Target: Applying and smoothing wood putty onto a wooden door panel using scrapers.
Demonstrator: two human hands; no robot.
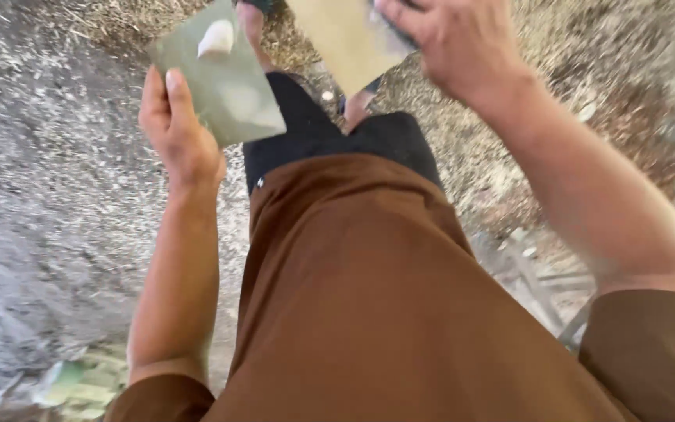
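Observation:
I look down my own body: a brown shirt (369, 312), dark shorts (314, 133) and my feet near the top edge. My left hand (177, 133) holds a flat grey-green sheet (224, 78) by its lower edge, my fingertip showing on its face. My right hand (447, 39), raised at the top, grips a flat tan card-like sheet (345, 35) tilted toward the other sheet. The two sheets are apart, with a gap between them over my legs. The picture is motion-blurred.
The ground (48, 180) is grey dirt strewn with straw and chaff. Wooden slats or a frame (541, 281) lie at the right. Green and pale scraps (80, 383) sit at the lower left corner.

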